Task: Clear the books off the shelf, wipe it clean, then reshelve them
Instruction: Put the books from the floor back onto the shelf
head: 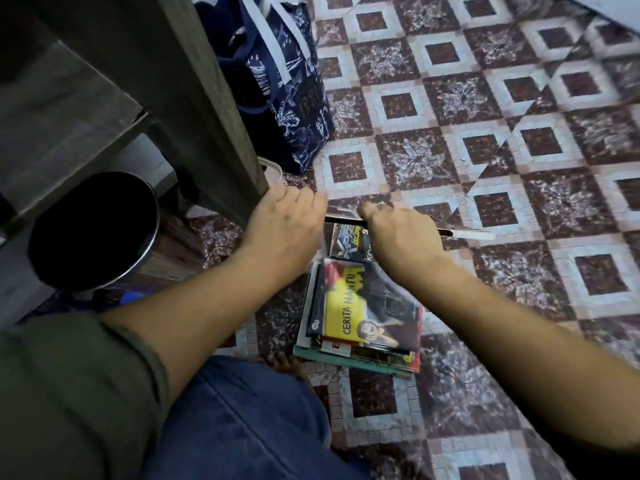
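Fingers (371,210) of both hands are curled downward over one thin book (465,233), which looks gripped at its two ends, though blur hides the fingertips.

Under everything lies the tiled floor (485,98). At 10 o'clock stands the dark wooden shelf unit (166,81), and its lower corner comes down just beside the left hand (287,223). A blue bag (294,98) leans against it at 12 o'clock, and a metal bin (93,230) stands at 9 o'clock. At 6 o'clock from the hands, a pile of books (363,313) lies flat on the floor, with a yellow cover on top.

The thin book is seen on its edge, with its long axis from 9 to 3 o'clock, so it lies across the pile, whose long side goes roughly from 12 to 6. The right hand (398,237) is nearer to the pile, almost above its far end; the left hand is nearer to the shelf. Both forearms reach forward with the backs of the hands up.

I judge that the books are off the shelf. I cannot tell whether this book goes down onto the pile or up from it.
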### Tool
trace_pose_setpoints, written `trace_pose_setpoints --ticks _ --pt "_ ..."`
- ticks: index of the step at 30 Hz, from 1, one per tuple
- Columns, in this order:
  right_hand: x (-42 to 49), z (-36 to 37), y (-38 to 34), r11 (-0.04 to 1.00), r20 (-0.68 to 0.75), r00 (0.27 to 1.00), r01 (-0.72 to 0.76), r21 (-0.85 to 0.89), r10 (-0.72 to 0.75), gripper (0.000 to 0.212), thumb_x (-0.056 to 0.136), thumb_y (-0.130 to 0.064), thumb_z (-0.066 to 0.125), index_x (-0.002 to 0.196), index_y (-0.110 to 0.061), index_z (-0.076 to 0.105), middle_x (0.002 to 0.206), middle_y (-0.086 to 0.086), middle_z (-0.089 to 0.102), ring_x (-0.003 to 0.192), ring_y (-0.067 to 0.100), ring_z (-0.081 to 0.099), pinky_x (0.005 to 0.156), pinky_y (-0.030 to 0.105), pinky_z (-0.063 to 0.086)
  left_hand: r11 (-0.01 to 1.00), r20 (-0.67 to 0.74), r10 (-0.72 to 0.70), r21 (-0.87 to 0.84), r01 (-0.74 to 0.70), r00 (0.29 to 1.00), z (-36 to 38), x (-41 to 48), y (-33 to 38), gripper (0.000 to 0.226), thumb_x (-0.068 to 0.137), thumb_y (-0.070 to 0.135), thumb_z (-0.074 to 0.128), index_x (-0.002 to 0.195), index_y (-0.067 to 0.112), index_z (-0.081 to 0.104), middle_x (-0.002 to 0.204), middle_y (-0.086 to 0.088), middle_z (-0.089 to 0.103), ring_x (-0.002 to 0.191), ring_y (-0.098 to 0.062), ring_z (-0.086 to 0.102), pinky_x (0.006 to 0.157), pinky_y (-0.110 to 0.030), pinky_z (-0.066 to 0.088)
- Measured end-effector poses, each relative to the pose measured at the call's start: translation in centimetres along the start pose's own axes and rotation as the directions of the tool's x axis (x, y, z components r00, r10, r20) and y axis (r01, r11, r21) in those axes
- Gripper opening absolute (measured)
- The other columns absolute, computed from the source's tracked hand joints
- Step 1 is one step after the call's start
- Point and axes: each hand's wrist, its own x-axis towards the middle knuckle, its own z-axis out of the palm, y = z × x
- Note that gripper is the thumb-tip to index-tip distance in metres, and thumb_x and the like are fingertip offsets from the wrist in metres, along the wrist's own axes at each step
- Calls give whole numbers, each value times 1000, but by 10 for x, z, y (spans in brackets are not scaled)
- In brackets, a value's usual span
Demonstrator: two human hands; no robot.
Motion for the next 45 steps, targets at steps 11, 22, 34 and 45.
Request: trace_pose_setpoints --ticks 11,22,34,45 --pt "-56 23 25 986 110 994 -47 160 30 35 95 -47 47 119 -26 61 109 4 67 98 28 64 66 31 43 965 263 52 -260 19 963 -25 -16 -9 22 90 10 47 110 16 54 107 -4 60 99 -28 60 72 -35 44" --pt "-71 2 24 970 63 973 216 108 -223 35 97 -51 45 108 -21 60 100 1 66 92 26 64 67 31 45 974 270 194 -169 -152 943 -49 -25 17 23 95 15 50 117 16 57 108 -4 63 100 -27 62 79 -36 50" --pt "-13 -94 -72 743 -473 798 563 362 -375 47 84 -44 50 119 -16 64 114 6 60 101 28 59 85 43 50 977 499 -145 -63 203 855 -104 -108 -71 25 96 25 50 119 29 59 112 -3 62 103 -25 61 69 -28 40" --pt "25 -180 -250 556 -480 604 790 257 -636 42 96 -43 35 105 -16 65 101 7 62 101 30 58 83 41 48 711 421 -677 162 684 604 -183 -260 -190 23 90 32 55 111 36 64 106 -7 63 93 -31 62 70 -31 47"
